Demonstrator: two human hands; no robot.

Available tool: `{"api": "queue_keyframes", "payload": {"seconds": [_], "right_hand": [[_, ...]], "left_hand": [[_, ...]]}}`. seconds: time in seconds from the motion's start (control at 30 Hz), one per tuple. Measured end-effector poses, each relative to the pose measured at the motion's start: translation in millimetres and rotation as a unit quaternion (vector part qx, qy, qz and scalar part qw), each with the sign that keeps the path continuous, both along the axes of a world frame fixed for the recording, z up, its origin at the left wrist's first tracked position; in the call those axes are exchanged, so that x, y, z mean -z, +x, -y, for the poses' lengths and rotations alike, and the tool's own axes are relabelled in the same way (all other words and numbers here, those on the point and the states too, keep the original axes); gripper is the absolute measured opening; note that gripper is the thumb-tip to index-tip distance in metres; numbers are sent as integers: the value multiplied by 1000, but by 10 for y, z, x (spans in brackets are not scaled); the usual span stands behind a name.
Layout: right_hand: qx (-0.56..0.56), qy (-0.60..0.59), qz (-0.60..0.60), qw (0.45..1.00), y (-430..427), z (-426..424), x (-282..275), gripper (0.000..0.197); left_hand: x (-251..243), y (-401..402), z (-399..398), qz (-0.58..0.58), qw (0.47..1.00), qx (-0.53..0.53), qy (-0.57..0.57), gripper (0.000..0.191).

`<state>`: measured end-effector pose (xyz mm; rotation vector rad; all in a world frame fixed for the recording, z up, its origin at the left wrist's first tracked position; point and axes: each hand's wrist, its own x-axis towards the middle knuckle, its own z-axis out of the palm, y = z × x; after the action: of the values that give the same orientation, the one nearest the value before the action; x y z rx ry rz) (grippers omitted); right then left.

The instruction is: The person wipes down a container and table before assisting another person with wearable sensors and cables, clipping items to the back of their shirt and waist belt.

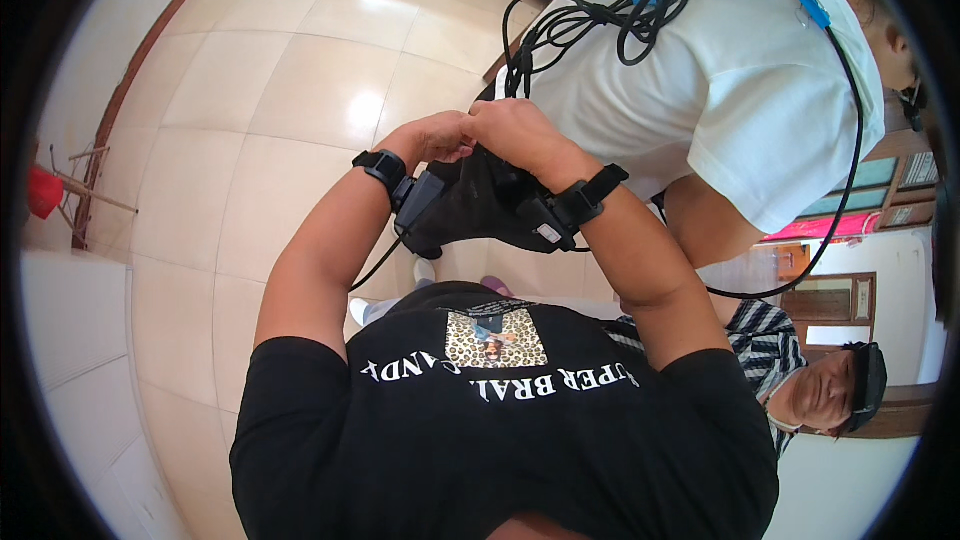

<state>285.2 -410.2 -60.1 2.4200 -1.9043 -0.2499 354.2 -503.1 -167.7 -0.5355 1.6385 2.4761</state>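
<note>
My left hand (448, 136) and my right hand (514, 127) meet at the waist of a person in a white T-shirt (780, 90). Their fingers are bent close together at the top of black cloth (469, 199), and what they pinch is hidden. Just above my right hand hangs a coiled bundle of black cable (600, 15), lying over the white shirt. Blue tape (811, 6) is wrapped around a cable near the person's shoulder. Each of my wrists wears a black strap with a dark device, the left (420, 199) and the right (559, 217).
Another person in a striped shirt (761, 337) and black cap stands at the right. A black cable (855, 135) loops down beside the white shirt. A wooden rack (97, 191) with a red item stands at the far left, above a white cabinet (82, 330). The floor is tiled.
</note>
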Motion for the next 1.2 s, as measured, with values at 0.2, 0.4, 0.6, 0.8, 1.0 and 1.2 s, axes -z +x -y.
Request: {"api": "queue_keyframes", "payload": {"seconds": [0.2,0.4,0.6,0.8,1.0,1.2], "right_hand": [[59,35,-29,997,72,35,6,11],[47,23,-33,998,-56,156,-125,10],[39,66,-54,996,-89,175,-286,8],[20,32,-69,997,-80,71,-270,10],[52,-14,-36,998,-13,77,-91,14],[160,-141,120,970,3,-699,-88,12]], "left_hand": [[-11,-111,1,-49,998,-41,2,13],[-160,-182,86,-128,983,-132,-13,11],[-202,-265,129,-95,979,-179,-22,14],[-279,-271,181,-78,979,-161,-93,9],[-32,-296,154,-42,972,-225,-54,14],[154,37,-257,6,952,-304,42,14]]}}
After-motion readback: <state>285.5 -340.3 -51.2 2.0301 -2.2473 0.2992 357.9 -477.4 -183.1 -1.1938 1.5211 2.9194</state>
